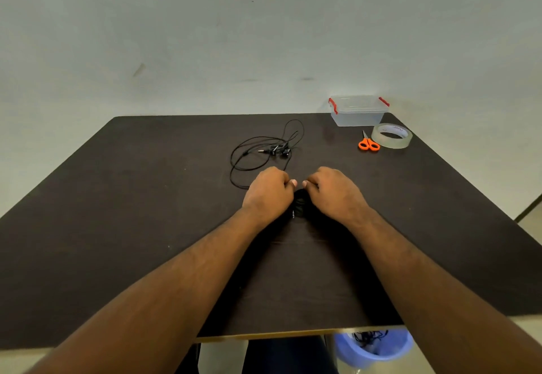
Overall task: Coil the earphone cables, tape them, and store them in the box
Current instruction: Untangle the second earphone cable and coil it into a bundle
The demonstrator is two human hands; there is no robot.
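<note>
While both fists are curled over a small dark bundle (pixel 299 204) of earphone cable at the table's middle, the left hand (pixel 268 193) and right hand (pixel 334 191) sit close together, thumbs nearly meeting; each seems to pinch the bundle, though the fingers hide the actual hold. A metal plug (pixel 293 213) shows at the bundle's near side, between the wrists. Just beyond the left hand's knuckles, a second earphone set (pixel 264 150) lies loose in wide loops, one strand running back toward that hand; whether it touches the hand cannot be told. Farther out, beyond and to the side of the right hand, lie the orange scissors (pixel 368 142) and the tape roll (pixel 392 136), with the clear box (pixel 358 111) behind them at the table's (pixel 117 197) far corner. A blue bin (pixel 374 344) stands below the near edge.

Risks, as judged: releasing either hand to fetch tape would probably let the springy coil unwind. The nearby strand could be caught in the coil and tangle both sets. Reaching for the tape one-handed could nudge the scissors, and the box lid, which appears closed, would need a free hand.
</note>
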